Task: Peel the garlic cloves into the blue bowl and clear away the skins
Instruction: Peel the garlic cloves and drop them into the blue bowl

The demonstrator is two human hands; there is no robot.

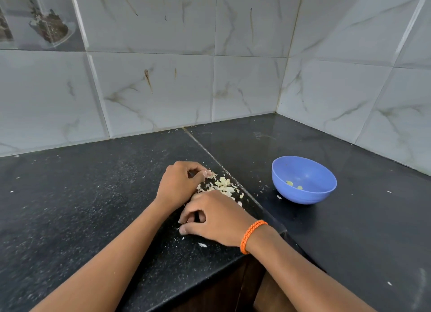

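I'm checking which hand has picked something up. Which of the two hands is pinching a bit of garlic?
The left hand, farther from the camera: its fingertips pinch a wispy garlic piece. The right hand, with the orange wristband, rests curled on the counter.

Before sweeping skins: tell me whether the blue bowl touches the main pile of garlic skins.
Apart. The head view shows bare black counter between the blue bowl and the garlic skins.
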